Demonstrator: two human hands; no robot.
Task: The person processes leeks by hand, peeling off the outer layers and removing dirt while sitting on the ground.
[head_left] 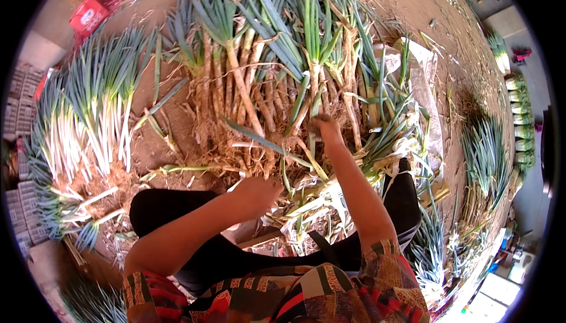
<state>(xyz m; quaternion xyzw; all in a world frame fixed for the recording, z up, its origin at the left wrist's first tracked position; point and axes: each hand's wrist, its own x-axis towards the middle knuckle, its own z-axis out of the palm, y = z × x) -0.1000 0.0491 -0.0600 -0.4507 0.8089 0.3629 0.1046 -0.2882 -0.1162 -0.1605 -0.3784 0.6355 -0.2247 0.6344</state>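
In front of me lies a wide heap of untrimmed green onions point(242, 81), their brown, soil-covered stalks and roots toward me and their green tops away. My right hand point(326, 128) reaches into the near part of the heap, fingers curled round a green onion leaf point(316, 102) that shows above and below it. My left hand point(258, 196) is closed just above my lap, near the root ends; whatever it may hold is hidden. Between the hands a loose leaf point(268, 143) slants across the roots. Stripped leaves and pale peelings point(318, 205) lie by my right knee.
Cleaned white-stemmed green onions point(88, 122) lie in rows on the left, with a few loose stalks point(88, 211) nearer me. A red box point(88, 15) is at the far left. A white plastic sack point(427, 105) and another onion pile point(484, 164) are on the right.
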